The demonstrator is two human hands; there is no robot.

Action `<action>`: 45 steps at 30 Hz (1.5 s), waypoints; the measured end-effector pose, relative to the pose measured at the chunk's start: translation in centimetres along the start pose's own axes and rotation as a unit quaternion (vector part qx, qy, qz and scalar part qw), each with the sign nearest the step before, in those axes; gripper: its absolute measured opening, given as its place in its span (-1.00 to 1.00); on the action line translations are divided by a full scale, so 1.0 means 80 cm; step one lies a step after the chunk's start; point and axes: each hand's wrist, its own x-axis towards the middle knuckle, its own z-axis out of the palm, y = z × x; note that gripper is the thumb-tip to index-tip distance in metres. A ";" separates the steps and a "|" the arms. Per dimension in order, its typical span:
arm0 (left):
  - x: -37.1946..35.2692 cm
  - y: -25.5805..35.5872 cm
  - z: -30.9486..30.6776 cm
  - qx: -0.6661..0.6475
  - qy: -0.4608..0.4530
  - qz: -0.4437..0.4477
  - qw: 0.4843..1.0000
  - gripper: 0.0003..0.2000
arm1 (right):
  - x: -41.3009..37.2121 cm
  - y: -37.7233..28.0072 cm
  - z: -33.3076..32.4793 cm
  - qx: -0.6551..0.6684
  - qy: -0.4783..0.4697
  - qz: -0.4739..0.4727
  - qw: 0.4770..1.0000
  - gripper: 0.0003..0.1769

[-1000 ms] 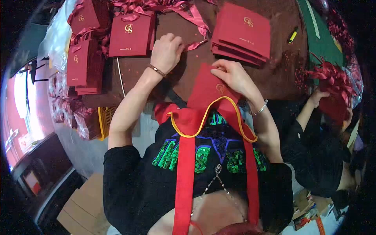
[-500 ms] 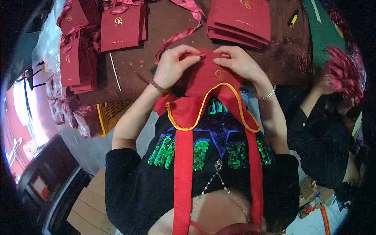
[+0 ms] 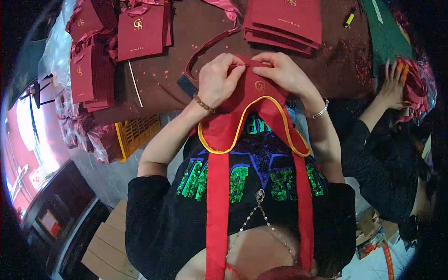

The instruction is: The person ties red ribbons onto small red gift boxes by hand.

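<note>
Both of my hands meet at the top edge of a dark red bag (image 3: 259, 87) with a gold logo, close to my body at the table's near edge. My left hand (image 3: 219, 80) pinches the left part of that edge, near a red ribbon (image 3: 198, 53) that runs back over the table. On the right part, my right hand (image 3: 281, 73) has thumb and fingers closed on the edge. The bag's lower part lies behind my red apron (image 3: 218, 135) with yellow trim.
Red bags stand at the left (image 3: 140, 35) and lie stacked at the back (image 3: 282, 25) of the brown-covered table (image 3: 182, 28). A white stick (image 3: 135, 84) and a yellow marker (image 3: 348, 20) lie there. A co-worker's hand (image 3: 391, 88) touches red ribbons (image 3: 415, 91) at right.
My left hand has shifted slightly to the right, still at the bag's top edge. The co-worker's hand has risen and spread over the ribbons, which have moved lower.
</note>
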 end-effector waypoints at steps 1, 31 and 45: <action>0.000 0.000 0.001 0.007 0.009 0.015 1.000 -0.86 | 0.001 0.004 0.002 0.014 0.003 -0.003 1.000 -0.64; 0.085 0.028 -0.071 0.130 -0.349 0.177 0.911 -0.88 | -0.035 -0.041 0.035 -0.141 0.091 -0.087 0.982 -0.76; 0.121 -0.012 -0.034 -0.048 -0.626 0.116 0.769 -0.83 | -0.043 -0.044 0.037 -0.137 0.125 -0.128 0.974 -0.75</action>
